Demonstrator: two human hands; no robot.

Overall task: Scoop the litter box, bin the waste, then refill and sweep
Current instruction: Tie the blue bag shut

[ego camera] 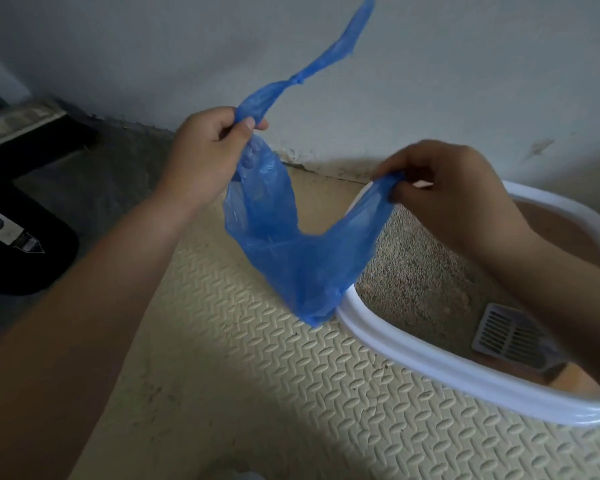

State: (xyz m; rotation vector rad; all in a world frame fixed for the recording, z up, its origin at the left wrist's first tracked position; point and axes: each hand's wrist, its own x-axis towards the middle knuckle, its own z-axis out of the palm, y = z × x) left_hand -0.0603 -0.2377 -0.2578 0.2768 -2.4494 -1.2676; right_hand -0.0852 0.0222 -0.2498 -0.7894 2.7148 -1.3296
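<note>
A thin blue plastic bag hangs in the air between my two hands, its bottom touching the near-left rim of the litter box. My left hand pinches one handle, whose knotted tail sticks up toward the wall. My right hand pinches the other handle, pulling the mouth apart. The white-rimmed litter box sits at the right, holding grey-brown litter. A grey slotted scoop lies in the litter under my right forearm.
A beige textured foam mat covers the floor under the box. The grey wall runs close behind. A black object with a white label lies at the left on grey floor.
</note>
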